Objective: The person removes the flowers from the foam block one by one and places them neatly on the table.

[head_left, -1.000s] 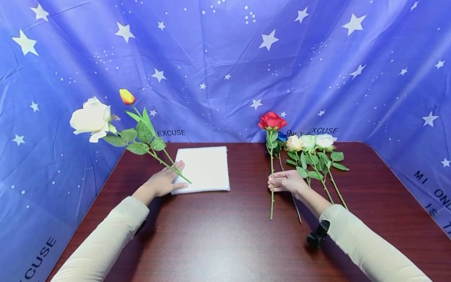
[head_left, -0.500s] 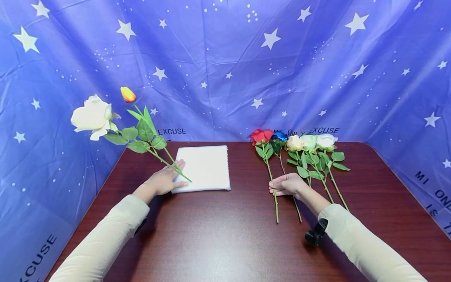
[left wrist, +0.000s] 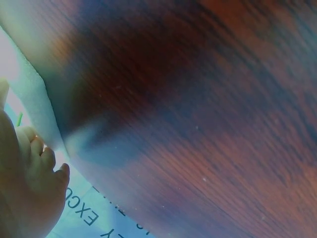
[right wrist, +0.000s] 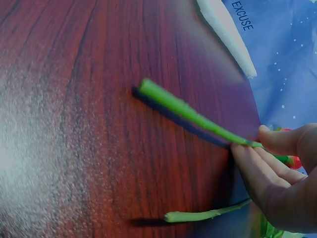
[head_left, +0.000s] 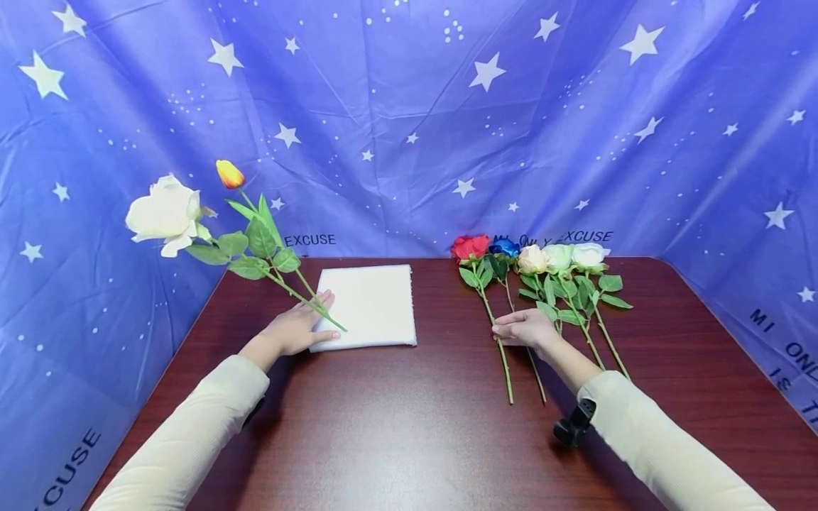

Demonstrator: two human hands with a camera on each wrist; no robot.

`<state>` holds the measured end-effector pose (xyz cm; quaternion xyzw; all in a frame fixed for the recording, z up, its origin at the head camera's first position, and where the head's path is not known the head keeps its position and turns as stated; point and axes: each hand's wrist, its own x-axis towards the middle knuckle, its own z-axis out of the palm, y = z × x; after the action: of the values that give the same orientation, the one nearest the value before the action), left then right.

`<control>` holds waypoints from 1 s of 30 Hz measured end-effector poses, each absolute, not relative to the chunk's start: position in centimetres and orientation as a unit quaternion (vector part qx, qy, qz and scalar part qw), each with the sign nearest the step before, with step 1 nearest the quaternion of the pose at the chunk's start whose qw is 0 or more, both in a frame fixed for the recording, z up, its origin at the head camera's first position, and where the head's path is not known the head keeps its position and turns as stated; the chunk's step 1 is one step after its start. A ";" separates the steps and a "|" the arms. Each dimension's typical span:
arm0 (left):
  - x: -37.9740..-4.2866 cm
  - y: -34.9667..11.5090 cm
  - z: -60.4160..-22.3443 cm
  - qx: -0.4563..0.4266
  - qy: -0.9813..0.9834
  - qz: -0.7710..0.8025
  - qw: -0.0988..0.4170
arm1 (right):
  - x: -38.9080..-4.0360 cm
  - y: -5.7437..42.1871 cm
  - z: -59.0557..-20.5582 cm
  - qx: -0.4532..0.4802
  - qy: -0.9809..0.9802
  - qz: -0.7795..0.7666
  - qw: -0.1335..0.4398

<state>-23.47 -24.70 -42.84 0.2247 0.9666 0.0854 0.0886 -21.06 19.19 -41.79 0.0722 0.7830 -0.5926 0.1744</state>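
My left hand (head_left: pixel 295 328) lies on the left edge of a white foam block (head_left: pixel 377 305), fingers extended and thumb along its front. A white rose (head_left: pixel 166 215) and an orange-yellow tulip (head_left: pixel 230 174) lean left above it, their stems crossing over the hand to meet the block's top. With thumb and fingertips, my right hand (head_left: pixel 527 330) pinches the stem of a red rose (head_left: pixel 470 248). In the right wrist view that green stem (right wrist: pixel 188 111) sticks out past the fingers, close over the table with its shadow beside it.
Right of the red rose lie a blue rose (head_left: pixel 505 248), a peach rose (head_left: pixel 532 260), a pale green rose (head_left: pixel 558 258) and a white rose (head_left: pixel 589 256), side by side on the brown table (head_left: pixel 383 426). A blue starry cloth (head_left: pixel 383 106) hangs behind.
The right hand has lowered the red rose from upright to lying beside the blue rose, its bloom tipping left and its stem end swinging right. The left hand stays still.
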 end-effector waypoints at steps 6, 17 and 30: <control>-23.3 -24.7 -42.9 0.224 0.967 0.090 0.083 | -20.8 18.7 -41.3 0.074 0.863 -0.494 0.083; -23.4 -24.8 -43.0 0.235 0.965 0.087 0.075 | -22.0 15.3 -40.8 0.044 0.894 -0.434 -0.102; -23.5 -24.6 -42.9 0.229 0.966 0.081 0.083 | -24.5 6.5 -39.4 -0.065 0.813 -0.579 -0.020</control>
<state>-23.54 -24.62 -42.92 0.2291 0.9665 0.0812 0.0828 -24.45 6.48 -39.43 -0.0647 0.8128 -0.5785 -0.0197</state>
